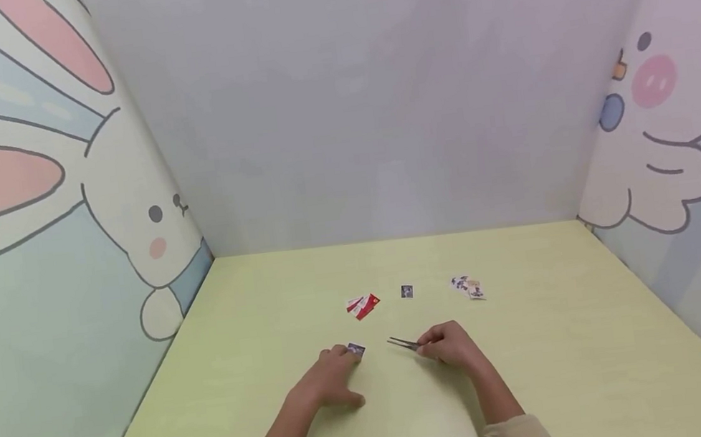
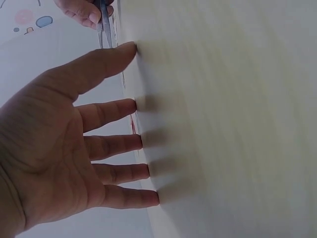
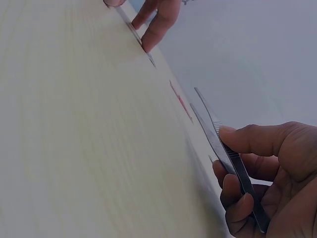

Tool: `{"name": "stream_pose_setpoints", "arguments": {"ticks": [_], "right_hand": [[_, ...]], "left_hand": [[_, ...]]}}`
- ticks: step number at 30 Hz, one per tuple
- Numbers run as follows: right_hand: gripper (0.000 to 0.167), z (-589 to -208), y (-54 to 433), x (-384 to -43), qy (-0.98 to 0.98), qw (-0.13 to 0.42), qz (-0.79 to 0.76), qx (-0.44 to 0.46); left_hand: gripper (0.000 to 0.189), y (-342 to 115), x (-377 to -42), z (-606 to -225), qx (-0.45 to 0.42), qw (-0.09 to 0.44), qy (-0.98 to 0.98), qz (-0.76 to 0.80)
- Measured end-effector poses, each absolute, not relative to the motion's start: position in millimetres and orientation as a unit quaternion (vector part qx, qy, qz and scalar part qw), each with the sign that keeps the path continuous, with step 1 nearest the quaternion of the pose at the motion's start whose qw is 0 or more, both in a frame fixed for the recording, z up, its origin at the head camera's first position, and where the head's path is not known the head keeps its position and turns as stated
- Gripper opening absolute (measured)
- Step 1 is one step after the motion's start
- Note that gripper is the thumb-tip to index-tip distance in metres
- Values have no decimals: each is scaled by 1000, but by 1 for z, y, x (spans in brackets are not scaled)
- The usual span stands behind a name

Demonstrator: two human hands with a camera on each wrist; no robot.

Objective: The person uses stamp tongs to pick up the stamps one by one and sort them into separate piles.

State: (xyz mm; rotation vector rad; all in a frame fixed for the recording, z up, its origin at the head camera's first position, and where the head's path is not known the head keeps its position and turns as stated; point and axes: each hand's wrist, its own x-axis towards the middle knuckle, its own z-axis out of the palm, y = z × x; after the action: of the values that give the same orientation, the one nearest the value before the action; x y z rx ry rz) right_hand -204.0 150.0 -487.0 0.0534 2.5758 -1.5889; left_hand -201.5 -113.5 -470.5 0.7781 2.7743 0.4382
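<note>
My left hand (image 1: pixel 332 378) has its fingers spread, the fingertips resting on the table and at a small dark picture card (image 1: pixel 357 349). In the left wrist view the straight fingers of that hand (image 2: pixel 74 134) meet the tabletop. Between thumb and fingers my right hand (image 1: pixel 451 344) holds metal tweezers (image 1: pixel 405 344), whose tips point left toward the card. The right wrist view shows the two arms of the tweezers (image 3: pixel 218 134) apart, with nothing between the tips, and the right hand (image 3: pixel 272 173) around their ribbed middle.
Farther back on the pale yellow table (image 1: pixel 255 294) lie several overlapping red and white cards (image 1: pixel 363 306), a single dark picture card (image 1: pixel 407 291) and a small group of pale picture cards (image 1: pixel 467 287). A grey back wall (image 1: pixel 376 100) and cartoon-printed side panels enclose the table.
</note>
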Motion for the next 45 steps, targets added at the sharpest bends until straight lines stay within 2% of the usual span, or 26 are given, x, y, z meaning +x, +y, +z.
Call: {"name": "stream_pose_setpoints", "arguments": {"ticks": [16,45], "right_hand": [[8,-491,136,-201,859,68,-507,7],[6,-481,112,-212,881,80,-466,-31]], "left_hand": [[70,-115,-194,-472,266,111,948,135],[64,-114,-202,-473,264,107,948,144]]}}
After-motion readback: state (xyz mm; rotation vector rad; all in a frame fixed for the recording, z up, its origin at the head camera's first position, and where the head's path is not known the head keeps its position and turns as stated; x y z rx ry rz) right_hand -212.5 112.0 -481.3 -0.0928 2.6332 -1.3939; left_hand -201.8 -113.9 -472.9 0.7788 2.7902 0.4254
